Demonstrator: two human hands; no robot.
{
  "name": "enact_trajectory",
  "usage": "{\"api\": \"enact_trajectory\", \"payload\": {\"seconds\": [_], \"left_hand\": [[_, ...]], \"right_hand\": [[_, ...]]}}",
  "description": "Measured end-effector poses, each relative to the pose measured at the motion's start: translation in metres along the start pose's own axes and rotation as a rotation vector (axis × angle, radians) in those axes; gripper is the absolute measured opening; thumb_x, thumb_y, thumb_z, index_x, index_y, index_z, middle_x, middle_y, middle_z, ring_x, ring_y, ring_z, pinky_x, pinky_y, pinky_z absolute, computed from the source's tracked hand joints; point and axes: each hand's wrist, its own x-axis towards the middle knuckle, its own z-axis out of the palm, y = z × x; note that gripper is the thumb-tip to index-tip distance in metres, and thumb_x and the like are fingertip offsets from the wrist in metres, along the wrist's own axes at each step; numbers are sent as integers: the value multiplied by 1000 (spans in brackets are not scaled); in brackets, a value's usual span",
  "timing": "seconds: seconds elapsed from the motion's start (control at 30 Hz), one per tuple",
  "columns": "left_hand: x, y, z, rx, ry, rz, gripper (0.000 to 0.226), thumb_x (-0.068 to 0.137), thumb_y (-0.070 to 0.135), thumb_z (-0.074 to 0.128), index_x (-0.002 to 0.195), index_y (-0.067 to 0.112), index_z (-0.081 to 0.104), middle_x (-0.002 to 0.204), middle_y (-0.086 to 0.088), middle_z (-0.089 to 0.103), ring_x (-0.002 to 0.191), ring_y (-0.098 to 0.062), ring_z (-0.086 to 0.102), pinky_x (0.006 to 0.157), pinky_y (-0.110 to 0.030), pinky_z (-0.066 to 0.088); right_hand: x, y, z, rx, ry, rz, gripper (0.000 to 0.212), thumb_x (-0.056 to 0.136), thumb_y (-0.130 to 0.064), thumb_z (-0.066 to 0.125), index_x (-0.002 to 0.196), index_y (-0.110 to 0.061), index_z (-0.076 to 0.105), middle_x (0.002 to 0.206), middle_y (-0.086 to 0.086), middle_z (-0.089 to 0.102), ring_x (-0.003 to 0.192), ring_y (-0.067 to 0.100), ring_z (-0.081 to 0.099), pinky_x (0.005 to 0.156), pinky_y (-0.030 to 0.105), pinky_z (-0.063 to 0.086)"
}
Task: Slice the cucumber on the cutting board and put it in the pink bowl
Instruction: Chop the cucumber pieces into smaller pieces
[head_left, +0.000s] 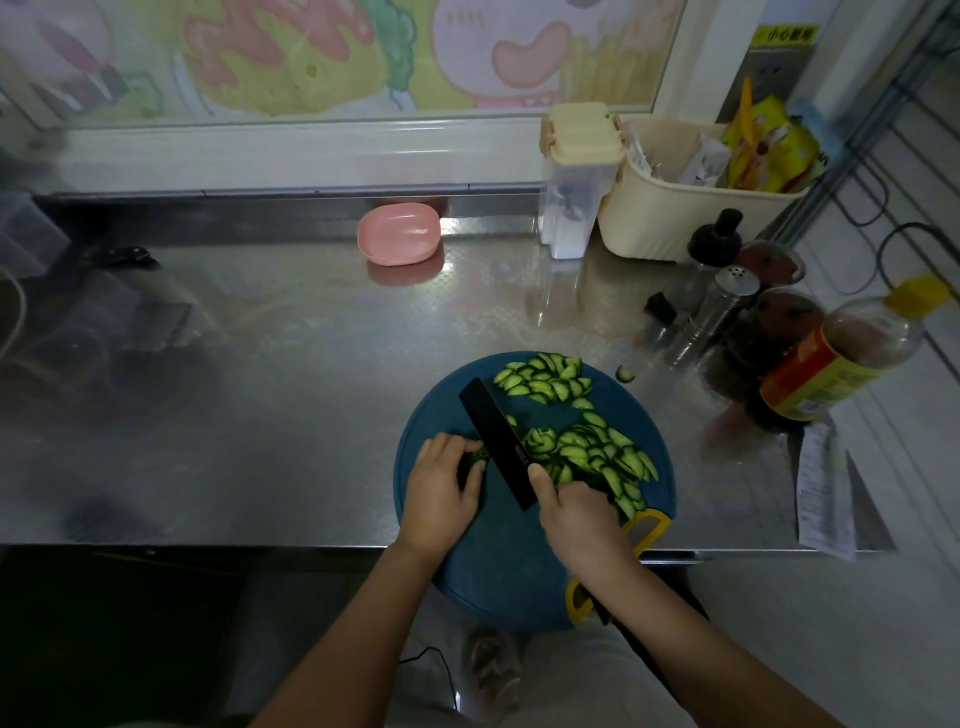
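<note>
The left hand (439, 488) pinches the cucumber (474, 460) stub on the blue cutting board (498, 561); the right hand (576, 512) grips the knife (498, 439). Slices (587, 452) lie beside the blade. The pink bowl (399, 240) sits well apart on the table (291, 332).

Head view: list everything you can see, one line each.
counter: 1, steel, under everything
cutting board: 1, blue, front edge
cucumber slices: many, green, on board right of knife; one stray on counter
cucumber end: 1, dark green, under left grip
knife: 1, black, blade across board
pink bowl: 1, pink, far back
basket: 1, cream, back right, holding packets
bottles: several, mixed, right side
left grip: 1, bare hand, holds cucumber end
right grip: 1, bare hand, holds knife
</note>
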Motion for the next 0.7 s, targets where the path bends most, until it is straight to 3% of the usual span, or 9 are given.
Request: {"api": "enact_trajectory", "payload": {"seconds": [0.2,0.5,0.7], "left_hand": [[0,-1,0,9,2,8,11,82,5,64,94,7,63,86,-4,56,83,-10,44,70,-15,32],[-4,-4,2,53,15,39,18,86,9,62,104,8,66,91,-5,59,85,-12,47,74,-21,38],[-14,2,2,128,71,-18,26,91,23,50,112,19,64,96,1,57,89,-12,45,78,-19,26]], "right_hand": [[1,-1,7,68,-12,19,63,99,-46,27,48,-11,41,50,3,45,48,16,45,46,25,32],[9,-6,15,-85,22,29,61,100,-46,28,50,-12,39,51,2,41,46,13,38,41,24,27],[5,8,9,63,-9,53,65,98,-47,28,49,-8,41,51,5,45,47,19,45,44,28,31]]}}
